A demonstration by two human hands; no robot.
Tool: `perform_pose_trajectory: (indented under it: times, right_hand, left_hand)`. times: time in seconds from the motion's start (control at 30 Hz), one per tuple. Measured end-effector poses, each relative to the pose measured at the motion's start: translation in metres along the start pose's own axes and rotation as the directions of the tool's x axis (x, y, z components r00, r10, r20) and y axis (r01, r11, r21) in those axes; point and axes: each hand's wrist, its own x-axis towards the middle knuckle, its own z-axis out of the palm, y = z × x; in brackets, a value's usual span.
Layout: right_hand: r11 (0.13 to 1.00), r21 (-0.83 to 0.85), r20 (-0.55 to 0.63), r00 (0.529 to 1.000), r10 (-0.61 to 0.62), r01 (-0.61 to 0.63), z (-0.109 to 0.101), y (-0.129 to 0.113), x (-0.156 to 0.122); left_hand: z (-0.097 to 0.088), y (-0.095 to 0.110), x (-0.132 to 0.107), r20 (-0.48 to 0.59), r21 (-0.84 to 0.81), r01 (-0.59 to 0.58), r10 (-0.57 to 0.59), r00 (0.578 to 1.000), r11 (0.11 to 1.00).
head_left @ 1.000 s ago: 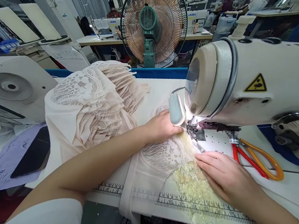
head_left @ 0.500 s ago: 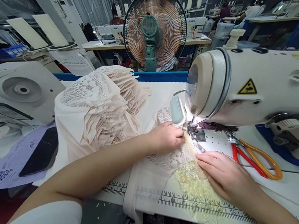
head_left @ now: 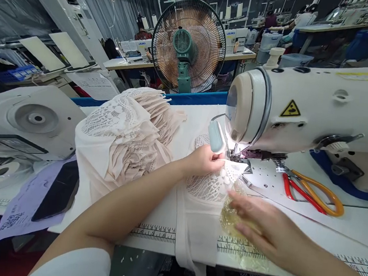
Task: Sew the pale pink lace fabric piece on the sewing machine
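1. Your left hand sits at the centre of the frame, just left of the presser foot, its fingers pressed together and pinching the upper edge of the lace piece.
2. Your right hand lies lower right of centre, fingers spread flat over the yellowish lace trim, which overlaps the lower right edge of the lace piece; motion blur hides the fingertips.
3. The lace piece rests on the table, running from the needle area of the sewing machine down over the printed ruler strip and hanging off the near edge.
4. The machine's head fills the upper right of the frame, with a small lamp just above your left hand.
5. Red and orange scissors lie on the machine bed, right of the needle and well apart from your right hand.
6. A pile of cream lace pieces is heaped left of centre, touching your left forearm.
7. A dark phone lies on a lilac paper sheet at lower left.
8. A green fan stands behind the table, top centre.
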Motion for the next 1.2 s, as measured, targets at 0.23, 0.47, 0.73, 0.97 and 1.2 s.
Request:
perform_pose_trajectory:
  times: [0.23,0.47,0.73,0.97,1.2]
  right_hand:
    - [0.906,0.286,0.04,0.949,0.314,-0.312,0.017,-0.016,0.016]
    - [0.84,0.271,0.064,0.88,0.471,-0.469,0.011,-0.002,-0.001]
    - [0.832,0.26,0.128,0.872,0.473,-0.489,0.007,-0.001,-0.01]
    - [0.824,0.274,0.161,0.868,0.469,-0.496,0.005,-0.001,-0.003]
    - [0.805,0.278,0.22,0.851,0.477,-0.523,0.004,0.002,0.007]
  left_hand:
    - [0.011,0.001,-0.008,-0.182,0.312,0.075,-0.018,0.983,0.947]
    - [0.038,0.017,-0.017,-0.186,0.468,0.386,-0.338,0.923,0.795]
    - [0.044,0.024,-0.019,-0.139,0.558,0.355,-0.337,0.931,0.75]
    - [0.036,0.021,-0.017,0.097,0.798,0.034,-0.185,0.978,0.601]
    - [0.031,0.02,-0.009,0.087,0.745,0.069,-0.2,0.976,0.663]
